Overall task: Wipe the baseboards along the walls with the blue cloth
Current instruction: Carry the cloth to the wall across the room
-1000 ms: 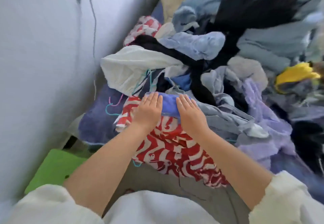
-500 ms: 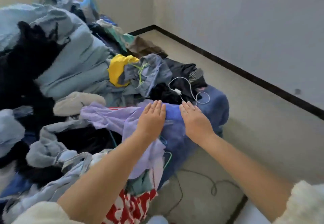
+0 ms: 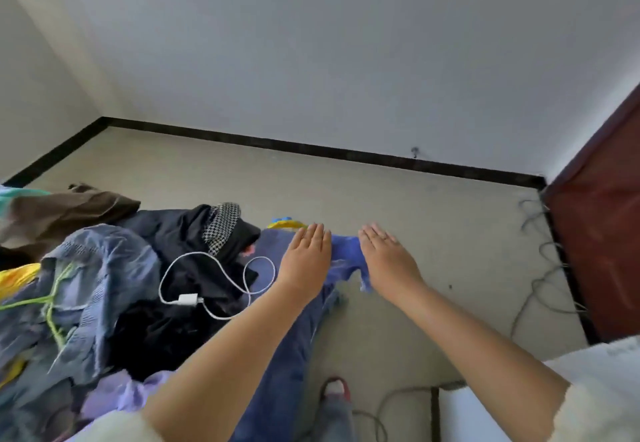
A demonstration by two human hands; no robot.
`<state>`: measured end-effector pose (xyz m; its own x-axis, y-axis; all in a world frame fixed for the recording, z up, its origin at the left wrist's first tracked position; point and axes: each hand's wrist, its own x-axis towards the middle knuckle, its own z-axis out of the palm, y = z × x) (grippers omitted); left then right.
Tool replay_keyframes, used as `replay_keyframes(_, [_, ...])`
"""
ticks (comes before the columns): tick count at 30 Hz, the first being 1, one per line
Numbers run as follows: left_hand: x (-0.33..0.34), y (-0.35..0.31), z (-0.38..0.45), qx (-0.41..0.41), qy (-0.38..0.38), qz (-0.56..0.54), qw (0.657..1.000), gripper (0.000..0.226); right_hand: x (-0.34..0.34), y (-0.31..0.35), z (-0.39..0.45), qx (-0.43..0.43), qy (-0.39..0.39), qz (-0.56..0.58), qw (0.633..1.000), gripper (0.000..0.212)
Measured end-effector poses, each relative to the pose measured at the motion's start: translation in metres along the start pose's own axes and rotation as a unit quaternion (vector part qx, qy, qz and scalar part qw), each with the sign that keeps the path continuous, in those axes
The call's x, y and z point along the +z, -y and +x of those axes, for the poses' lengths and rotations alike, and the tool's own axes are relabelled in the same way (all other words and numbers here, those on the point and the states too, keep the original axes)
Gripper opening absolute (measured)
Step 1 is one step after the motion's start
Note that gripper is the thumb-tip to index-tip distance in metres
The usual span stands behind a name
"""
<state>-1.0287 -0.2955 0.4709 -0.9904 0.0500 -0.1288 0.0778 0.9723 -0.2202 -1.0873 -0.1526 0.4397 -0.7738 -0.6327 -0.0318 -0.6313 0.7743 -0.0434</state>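
Blue cloth (image 3: 345, 249) hangs stretched between the left hand (image 3: 305, 261) and right hand (image 3: 389, 261), above the floor (image 3: 415, 234); each hand's grip on it is hidden, fingers straight. The black baseboard (image 3: 311, 148) runs far off.

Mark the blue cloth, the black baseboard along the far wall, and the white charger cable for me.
blue cloth (image 3: 346, 251): head view, the bright blue stretch showing between the two hands.
black baseboard (image 3: 346, 153): head view, middle of the strip where far wall meets floor.
white charger cable (image 3: 188, 300): head view, the white plug block lying on the dark clothes.
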Motion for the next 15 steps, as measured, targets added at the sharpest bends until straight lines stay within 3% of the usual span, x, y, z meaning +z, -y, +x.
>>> replay_keyframes(7, [-0.016, 0.013, 0.183, 0.068, 0.046, -0.02, 0.996, 0.059, -0.028, -0.099, 0.109, 0.103, 0.069, 0.03, 0.992, 0.058])
replay_keyframes(15, [-0.035, 0.006, 0.369, 0.094, 0.073, -0.036, 0.992, 0.066, -0.032, -0.226, 0.231, 0.132, 0.085, 0.018, 0.987, 0.064])
